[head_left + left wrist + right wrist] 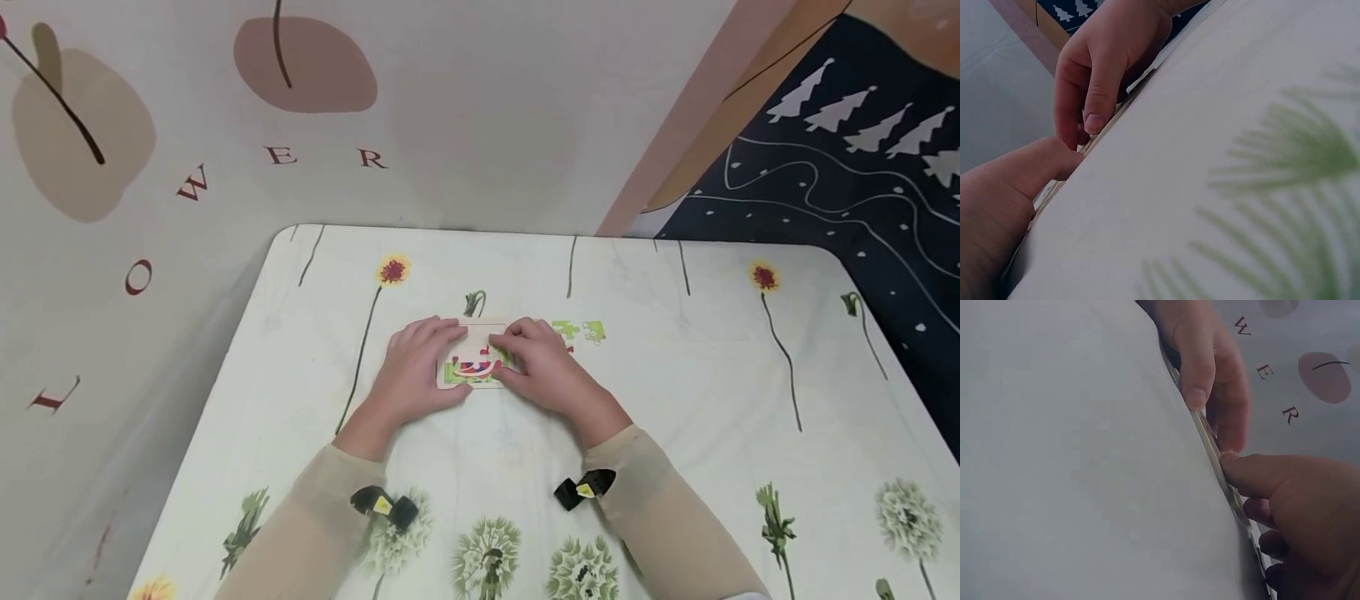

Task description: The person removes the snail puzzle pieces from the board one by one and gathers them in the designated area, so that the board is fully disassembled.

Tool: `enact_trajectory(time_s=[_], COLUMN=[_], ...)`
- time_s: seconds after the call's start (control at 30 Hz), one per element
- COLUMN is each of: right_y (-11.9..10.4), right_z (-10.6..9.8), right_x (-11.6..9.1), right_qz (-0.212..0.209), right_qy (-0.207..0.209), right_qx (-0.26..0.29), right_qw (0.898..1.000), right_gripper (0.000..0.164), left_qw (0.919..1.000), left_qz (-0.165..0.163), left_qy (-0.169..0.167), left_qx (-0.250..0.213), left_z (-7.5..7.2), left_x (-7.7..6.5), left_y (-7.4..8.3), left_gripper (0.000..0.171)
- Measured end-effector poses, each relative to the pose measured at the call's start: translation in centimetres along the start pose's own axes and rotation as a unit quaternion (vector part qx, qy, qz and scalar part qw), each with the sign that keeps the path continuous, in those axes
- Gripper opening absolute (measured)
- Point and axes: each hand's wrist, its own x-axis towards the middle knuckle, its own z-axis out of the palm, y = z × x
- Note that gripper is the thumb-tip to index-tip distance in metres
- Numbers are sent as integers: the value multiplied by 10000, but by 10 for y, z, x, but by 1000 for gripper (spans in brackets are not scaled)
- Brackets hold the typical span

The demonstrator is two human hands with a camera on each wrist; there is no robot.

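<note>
A small jigsaw puzzle board (450, 385) with a pale backing lies on the table, a red, white and green picture part-formed along its lower side. My left hand (408, 367) grips the board's left side, thumb along the near edge and fingers at the far corner. Over the board's right part, my right hand (551, 367) has thumb and index finger bent around a green puzzle piece (501, 357), partly hidden by the fingers. In the left wrist view the right thumb (1096, 109) comes down close to the board's edge. The right wrist view shows the board edge-on (1210, 447).
Loose green puzzle pieces (594, 332) lie just right of the right hand, partly covered by it. A flower-print cloth (675, 375) covers the table. Behind stands a pale wall (480, 125) with printed letters. A dark tree-patterned fabric (825, 183) is at the right.
</note>
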Motion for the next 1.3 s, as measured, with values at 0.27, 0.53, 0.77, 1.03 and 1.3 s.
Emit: enact_trajectory(time_s=[0.27, 0.53, 0.77, 1.03, 1.3], right_y=[-6, -5, -6, -3, 1], right_z=[-2, -2, -2, -4, -6], right_x=[3, 6, 5, 2, 0], right_qz=[336, 494, 293, 113, -132], right_qy=[-236, -262, -82, 160, 78], right_qx=[-3, 125, 251, 171, -264], right_qw=[9992, 9984, 9992, 9997, 9995], right_gripper=[45, 39, 40, 38, 38], left_qw=[10000, 10000, 10000, 10000, 10000], left_qz=[-14, 9, 27, 38, -14], left_qy=[10, 25, 51, 28, -2], left_qx=[-22, -30, -72, -23, 24], left_z=[0, -1, 0, 0, -1], left_x=[0, 0, -1, 0, -2], left_y=[0, 1, 0, 0, 2], left_gripper=[83, 83, 82, 83, 84])
